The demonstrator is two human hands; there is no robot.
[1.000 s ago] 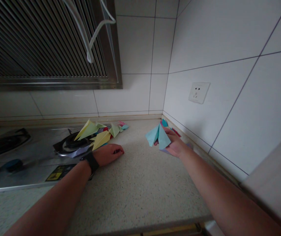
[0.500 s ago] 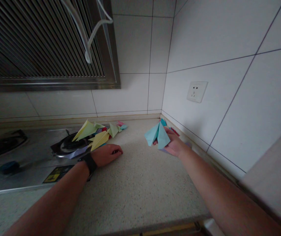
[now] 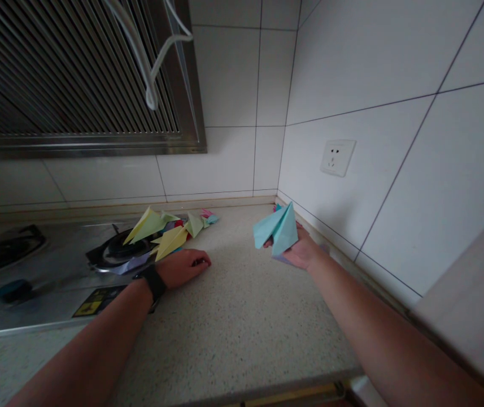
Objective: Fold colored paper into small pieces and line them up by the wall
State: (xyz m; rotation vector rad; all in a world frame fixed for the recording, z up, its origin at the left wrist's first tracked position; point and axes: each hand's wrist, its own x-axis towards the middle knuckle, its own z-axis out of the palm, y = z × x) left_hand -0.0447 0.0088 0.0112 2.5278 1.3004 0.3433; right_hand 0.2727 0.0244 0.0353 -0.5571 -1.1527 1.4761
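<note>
My right hand [image 3: 304,250] is closed on a light-blue paper airplane [image 3: 282,229], holding it above the counter near the corner. A lilac folded paper [image 3: 282,259] shows just under that hand, partly hidden. My left hand [image 3: 187,267], a dark watch [image 3: 153,282] on its wrist, rests on the counter with fingers loosely curled and nothing seen in them. Just beyond it lies a pile of folded paper pieces, with a yellow paper airplane [image 3: 171,242] and a pale-green one [image 3: 147,225] among them. A lilac folded paper [image 3: 134,263] lies at the burner's front.
A gas stove [image 3: 59,282] with burners and knobs takes up the left. Above it hangs a metal range hood [image 3: 76,148] with a white cable [image 3: 152,96]. A white socket [image 3: 338,158] sits on the right tiled wall. The speckled counter [image 3: 242,333] ends at a front edge.
My right hand has turned the light-blue paper airplane, so its nose now points up and to the right. The left hand has stayed where it was.
</note>
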